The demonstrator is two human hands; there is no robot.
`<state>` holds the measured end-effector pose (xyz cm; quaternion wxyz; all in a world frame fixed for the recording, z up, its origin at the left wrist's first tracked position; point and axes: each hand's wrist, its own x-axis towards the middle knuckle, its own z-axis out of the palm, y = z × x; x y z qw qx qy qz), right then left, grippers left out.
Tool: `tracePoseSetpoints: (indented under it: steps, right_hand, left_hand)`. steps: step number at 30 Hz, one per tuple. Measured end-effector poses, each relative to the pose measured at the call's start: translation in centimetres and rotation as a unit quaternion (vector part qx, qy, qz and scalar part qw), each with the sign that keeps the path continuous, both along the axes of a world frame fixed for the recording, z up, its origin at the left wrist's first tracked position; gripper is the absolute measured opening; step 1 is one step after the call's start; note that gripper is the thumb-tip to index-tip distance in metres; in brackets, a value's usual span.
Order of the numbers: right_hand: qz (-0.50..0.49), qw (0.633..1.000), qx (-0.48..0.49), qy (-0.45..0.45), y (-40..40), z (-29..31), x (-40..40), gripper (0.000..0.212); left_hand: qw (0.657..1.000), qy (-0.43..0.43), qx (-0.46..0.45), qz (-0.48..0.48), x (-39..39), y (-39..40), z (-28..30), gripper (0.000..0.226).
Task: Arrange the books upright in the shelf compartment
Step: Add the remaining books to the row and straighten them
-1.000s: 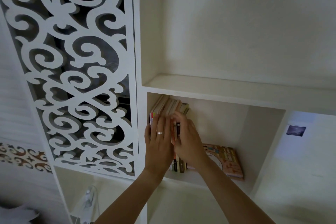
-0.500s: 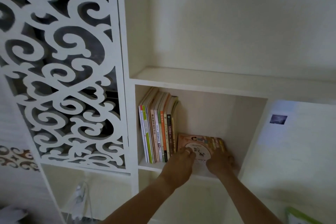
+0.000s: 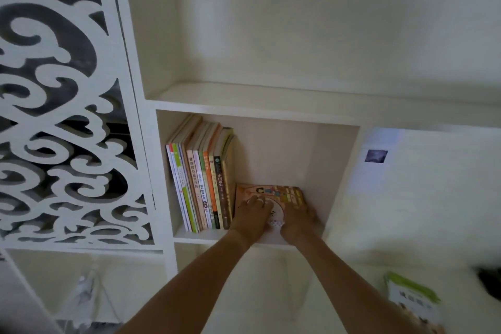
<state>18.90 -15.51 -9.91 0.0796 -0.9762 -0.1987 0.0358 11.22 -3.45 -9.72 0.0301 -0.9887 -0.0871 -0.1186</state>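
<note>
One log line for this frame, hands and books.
left hand on flat orange picture book | right hand at its right edge | upright book row stands left

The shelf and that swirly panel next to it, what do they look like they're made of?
Shelf compartment: looks like painted or laminated board, smooth matte off-white with square edges; no grain shows. Scrollwork panel: seems a thin white sheet with cut-out swirls, flat clean edges, possibly plastic or painted board; the picture can't settle which.

Both bare forearms stretched forward and upward, left hand and right hand side by side, fingers curled
</note>
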Motion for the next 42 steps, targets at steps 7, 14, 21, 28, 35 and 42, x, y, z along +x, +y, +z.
tracePoseSetpoints:
  steps: [7,14,21,28,35,42]
  right_hand:
    - [-0.02,0.998,0.007,-0.057,1.0,-0.2,0.7,0.056]
    - [0.025,0.966,0.161,-0.201,0.2,2.2,-0.6,0.036]
    - [0.04,0.857,0.405,-0.316,-0.9,3.8,-2.6,0.063]
    - [0.121,0.897,0.404,0.136,1.1,3.6,-3.9,0.051]
    - [0.169,0.893,0.38,0.168,3.4,3.7,-5.9,0.037]
    - [0.194,0.899,0.37,0.134,3.1,4.3,-4.6,0.037]
  left_hand:
    - [0.997,0.035,0.051,-0.056,1.3,0.7,0.4,0.041]
    - [0.999,-0.041,-0.012,-0.005,2.0,-0.5,0.2,0.038]
    - [0.968,-0.18,-0.156,0.079,1.4,-0.9,0.6,0.035]
    - [0.888,-0.345,-0.268,0.144,-1.7,-1.6,0.1,0.032]
    - [0.927,-0.239,-0.244,0.152,-2.7,-0.6,-0.5,0.037]
    - [0.976,-0.047,-0.038,0.21,-4.5,-0.3,3.4,0.026]
